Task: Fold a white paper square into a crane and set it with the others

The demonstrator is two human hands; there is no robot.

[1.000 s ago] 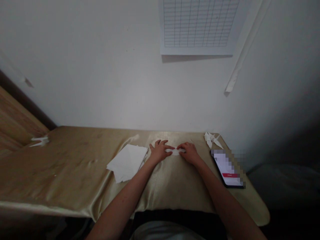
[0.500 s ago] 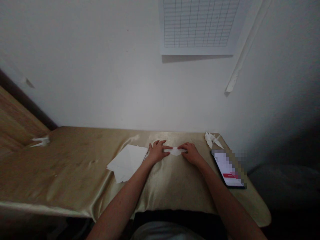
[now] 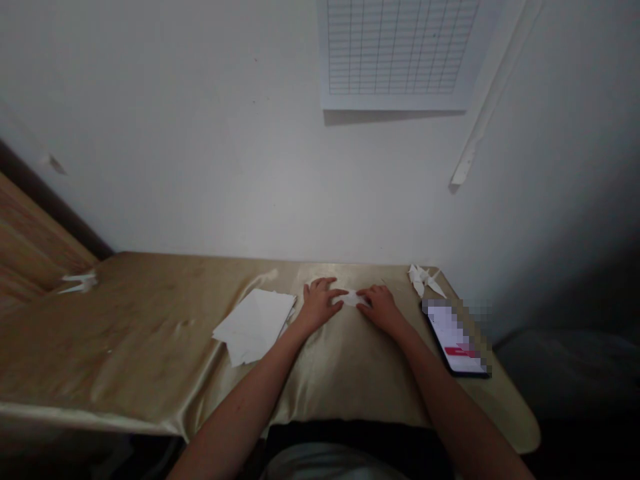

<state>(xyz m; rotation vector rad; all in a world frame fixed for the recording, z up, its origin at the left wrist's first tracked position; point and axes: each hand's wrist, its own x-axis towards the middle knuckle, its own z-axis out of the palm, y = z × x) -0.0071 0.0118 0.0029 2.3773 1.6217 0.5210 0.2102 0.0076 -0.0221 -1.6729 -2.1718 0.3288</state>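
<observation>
A small folded piece of white paper (image 3: 351,299) lies on the table between my two hands. My left hand (image 3: 319,306) holds its left end with thumb and index finger, while the other fingers of that hand fan out toward the wall. At the right end, my right hand (image 3: 381,308) grips the paper with its thumb and bent fingers. Parts of the paper's ends are hidden under my fingertips. Close by my left forearm is a loose stack of white paper sheets (image 3: 256,323).
A gold cloth (image 3: 125,333) covers the table, which meets a white wall. To the right lie a phone (image 3: 463,350) with a lit screen and white origami cranes (image 3: 424,280). Another white folded paper figure (image 3: 80,283) stands far left. A printed grid sheet (image 3: 395,101) hangs on the wall.
My left hand has shifted slightly right, and its fingers are nearer to my right hand. Less of the folded paper shows between them. The stack and phone stay put.
</observation>
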